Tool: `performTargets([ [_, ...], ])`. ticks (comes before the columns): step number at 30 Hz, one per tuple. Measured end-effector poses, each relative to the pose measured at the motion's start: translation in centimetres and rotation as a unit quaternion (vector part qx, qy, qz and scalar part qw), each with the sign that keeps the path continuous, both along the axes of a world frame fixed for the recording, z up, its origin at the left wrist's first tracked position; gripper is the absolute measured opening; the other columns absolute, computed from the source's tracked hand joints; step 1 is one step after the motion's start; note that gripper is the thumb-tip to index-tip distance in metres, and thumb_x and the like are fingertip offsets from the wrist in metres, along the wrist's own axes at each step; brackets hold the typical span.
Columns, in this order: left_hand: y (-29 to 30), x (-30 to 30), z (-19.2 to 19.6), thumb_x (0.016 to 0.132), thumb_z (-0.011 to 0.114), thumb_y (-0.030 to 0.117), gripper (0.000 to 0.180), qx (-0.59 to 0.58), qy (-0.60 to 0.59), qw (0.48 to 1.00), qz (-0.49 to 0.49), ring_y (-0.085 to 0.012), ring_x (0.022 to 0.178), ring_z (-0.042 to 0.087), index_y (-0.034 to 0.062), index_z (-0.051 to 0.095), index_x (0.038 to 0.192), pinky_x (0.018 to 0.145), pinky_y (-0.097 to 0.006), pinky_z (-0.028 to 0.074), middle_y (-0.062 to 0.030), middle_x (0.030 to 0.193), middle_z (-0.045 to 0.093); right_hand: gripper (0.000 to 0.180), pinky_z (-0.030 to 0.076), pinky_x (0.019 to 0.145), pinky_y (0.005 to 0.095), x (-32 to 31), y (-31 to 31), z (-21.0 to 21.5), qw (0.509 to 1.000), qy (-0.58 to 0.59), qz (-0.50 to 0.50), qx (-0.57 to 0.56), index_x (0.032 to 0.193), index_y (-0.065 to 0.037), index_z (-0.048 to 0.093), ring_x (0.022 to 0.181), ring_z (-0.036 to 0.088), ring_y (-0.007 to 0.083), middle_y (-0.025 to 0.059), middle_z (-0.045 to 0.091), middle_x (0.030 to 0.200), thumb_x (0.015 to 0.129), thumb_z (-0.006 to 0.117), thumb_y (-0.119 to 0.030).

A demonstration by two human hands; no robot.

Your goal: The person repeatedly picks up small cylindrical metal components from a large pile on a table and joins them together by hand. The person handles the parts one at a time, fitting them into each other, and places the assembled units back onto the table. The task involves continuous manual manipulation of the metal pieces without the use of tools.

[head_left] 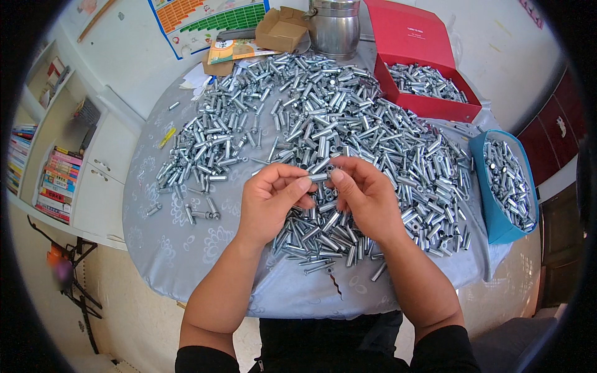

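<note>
A big heap of small silver metal sleeves (348,118) covers a round table with a grey patterned cloth (180,242). Above the near part of the heap, my left hand (270,199) and my right hand (367,196) meet. Together they pinch one small metal sleeve (320,177) between their fingertips, the left hand at its left end and the right hand at its right end. More sleeves lie right under my hands.
A red box (435,105) with its lid up holds sleeves at the back right. A blue box (497,217) of sleeves stands at the right edge. A steel pot (334,28), a cardboard box (281,30) and papers sit at the back. Shelves with books (56,180) stand left.
</note>
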State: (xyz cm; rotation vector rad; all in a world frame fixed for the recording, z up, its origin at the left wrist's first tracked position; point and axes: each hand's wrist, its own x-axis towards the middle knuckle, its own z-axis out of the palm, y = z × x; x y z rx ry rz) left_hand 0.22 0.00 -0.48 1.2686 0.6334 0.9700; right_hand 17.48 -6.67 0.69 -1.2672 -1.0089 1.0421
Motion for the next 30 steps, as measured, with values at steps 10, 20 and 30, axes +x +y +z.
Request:
performTargets([
  [10, -0.1, 0.0, 0.3, 0.093, 0.062, 0.02, 0.02, -0.02, 0.028, 0.999, 0.037, -0.0111, 0.055, 0.06, 0.0, 0.061, 0.089, 0.051, -0.022, 0.049, -0.0093, 0.073, 0.066, 0.015, 0.044, 0.056, 0.0207, -0.5, -0.2, -0.6, 0.997, -0.002, -0.002, 0.077, 0.104, -0.002, 0.063, 0.064, 0.055, 0.0055, 0.0015, 0.063, 0.082, 0.09, 0.063, -0.005],
  [20, -0.2, 0.0, 0.3, 0.095, 0.059, 0.028, 0.028, -0.006, 0.055, 0.997, 0.052, -0.0113, 0.05, 0.055, 0.003, 0.059, 0.082, 0.047, -0.022, 0.045, -0.0072, 0.067, 0.062, 0.016, 0.042, 0.054, 0.0213, -0.2, -0.3, -0.3, 0.999, -0.03, 0.036, 0.013, 0.103, -0.004, 0.065, 0.062, 0.051, 0.0049, 0.0001, 0.061, 0.084, 0.087, 0.067, -0.006],
  [30, -0.3, -0.1, 0.4, 0.094, 0.059, 0.034, 0.036, -0.013, 0.062, 0.997, 0.05, -0.0103, 0.045, 0.052, 0.0035, 0.058, 0.076, 0.043, -0.022, 0.042, -0.0059, 0.06, 0.059, 0.023, 0.044, 0.056, 0.0207, -0.2, 0.0, -1.0, 0.981, -0.137, -0.014, 0.139, 0.103, -0.005, 0.064, 0.065, 0.055, 0.0086, 0.0034, 0.059, 0.088, 0.081, 0.068, 0.002],
])
